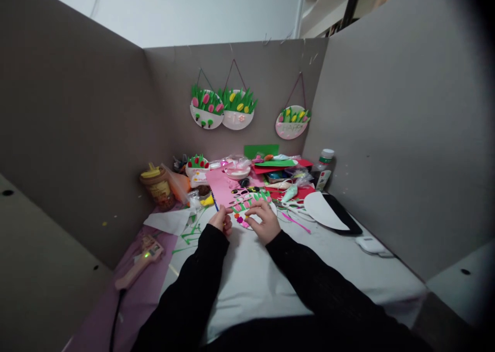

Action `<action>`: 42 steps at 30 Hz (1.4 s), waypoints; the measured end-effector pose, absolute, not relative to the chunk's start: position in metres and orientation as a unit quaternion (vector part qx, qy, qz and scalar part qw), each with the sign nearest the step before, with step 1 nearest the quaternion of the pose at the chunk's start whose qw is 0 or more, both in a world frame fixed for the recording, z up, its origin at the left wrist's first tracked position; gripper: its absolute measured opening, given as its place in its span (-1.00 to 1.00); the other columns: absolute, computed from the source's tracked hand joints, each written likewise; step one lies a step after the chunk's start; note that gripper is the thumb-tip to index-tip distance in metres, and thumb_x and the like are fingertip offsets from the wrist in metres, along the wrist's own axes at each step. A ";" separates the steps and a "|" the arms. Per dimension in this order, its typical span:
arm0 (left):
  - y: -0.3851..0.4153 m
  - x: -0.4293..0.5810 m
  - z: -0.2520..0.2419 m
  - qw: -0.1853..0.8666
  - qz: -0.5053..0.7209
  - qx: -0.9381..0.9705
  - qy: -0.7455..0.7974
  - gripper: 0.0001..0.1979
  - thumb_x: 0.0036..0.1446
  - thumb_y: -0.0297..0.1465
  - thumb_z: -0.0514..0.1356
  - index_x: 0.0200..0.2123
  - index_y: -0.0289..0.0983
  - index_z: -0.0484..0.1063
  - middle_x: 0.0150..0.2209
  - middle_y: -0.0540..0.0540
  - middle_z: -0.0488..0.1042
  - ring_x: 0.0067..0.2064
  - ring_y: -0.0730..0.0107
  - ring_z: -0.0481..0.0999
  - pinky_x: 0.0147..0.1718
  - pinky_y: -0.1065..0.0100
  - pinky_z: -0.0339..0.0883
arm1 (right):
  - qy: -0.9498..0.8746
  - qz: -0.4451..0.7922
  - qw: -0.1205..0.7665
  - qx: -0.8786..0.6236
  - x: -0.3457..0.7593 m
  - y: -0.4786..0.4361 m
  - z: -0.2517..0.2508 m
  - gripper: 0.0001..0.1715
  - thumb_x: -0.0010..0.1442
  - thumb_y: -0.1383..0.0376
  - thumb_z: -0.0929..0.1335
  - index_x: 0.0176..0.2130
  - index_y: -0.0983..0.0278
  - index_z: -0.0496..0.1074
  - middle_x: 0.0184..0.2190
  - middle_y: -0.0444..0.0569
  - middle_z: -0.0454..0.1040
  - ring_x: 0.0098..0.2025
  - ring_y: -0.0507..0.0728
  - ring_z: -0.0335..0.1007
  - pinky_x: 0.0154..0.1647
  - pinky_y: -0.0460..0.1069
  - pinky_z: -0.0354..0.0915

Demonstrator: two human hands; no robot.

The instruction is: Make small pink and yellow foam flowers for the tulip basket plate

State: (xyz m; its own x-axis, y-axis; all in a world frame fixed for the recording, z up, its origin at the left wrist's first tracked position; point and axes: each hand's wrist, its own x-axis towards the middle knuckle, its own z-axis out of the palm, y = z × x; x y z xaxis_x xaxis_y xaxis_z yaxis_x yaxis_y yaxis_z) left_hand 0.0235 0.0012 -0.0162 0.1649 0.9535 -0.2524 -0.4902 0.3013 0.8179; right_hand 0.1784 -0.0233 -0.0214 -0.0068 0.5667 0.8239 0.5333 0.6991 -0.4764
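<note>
Head view shows our left hand (221, 221), fingers curled together, just left of the white paper-plate craft with pink tulips (246, 204), while our right hand (266, 223), thumb and forefinger close together, partly hides it; we cannot tell what either pinches. Around the craft lie a flat pink paper sheet (221, 183) behind, white-handled scissors (300, 208) just right, and a pink corded glue gun (139, 267) well left.

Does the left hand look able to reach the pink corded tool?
Probably yes: the pink corded tool lies left of the left hand, with little but thin green strips between, though that hand seems to hold something.
</note>
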 end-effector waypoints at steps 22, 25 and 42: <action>-0.018 0.039 0.003 0.814 0.492 0.167 0.260 -0.43 0.05 0.09 -0.19 -0.12 -0.21 0.21 -0.35 -0.09 0.27 -0.47 0.44 0.33 -0.53 0.41 0.25 | -0.780 -0.029 0.545 -0.306 0.156 -0.036 -0.024 -0.83 0.10 0.35 0.32 -0.26 0.19 0.47 -0.38 -0.04 0.45 -0.22 0.14 0.28 -0.19 0.09 0.25; -0.019 0.033 0.007 0.812 0.516 0.167 0.219 -0.39 0.02 0.12 -0.22 -0.13 -0.21 0.22 -0.31 -0.10 0.30 -0.48 0.45 0.32 -0.53 0.40 0.24 | -0.789 -0.070 0.525 -0.312 0.152 -0.042 -0.025 -0.79 0.09 0.30 0.33 -0.21 0.17 0.47 -0.34 -0.03 0.45 -0.20 0.15 0.25 -0.16 0.11 0.23; -0.008 0.028 0.007 0.744 0.612 0.113 0.242 -0.35 0.00 0.15 -0.36 -0.17 -0.14 0.21 -0.18 -0.10 0.29 -0.36 0.34 0.36 -0.34 0.23 0.29 | -0.828 -0.130 0.391 -0.380 0.150 -0.038 -0.032 -0.42 0.18 -0.06 0.14 0.08 0.11 0.28 0.24 -0.02 -0.03 0.17 0.33 -0.10 0.06 0.24 0.05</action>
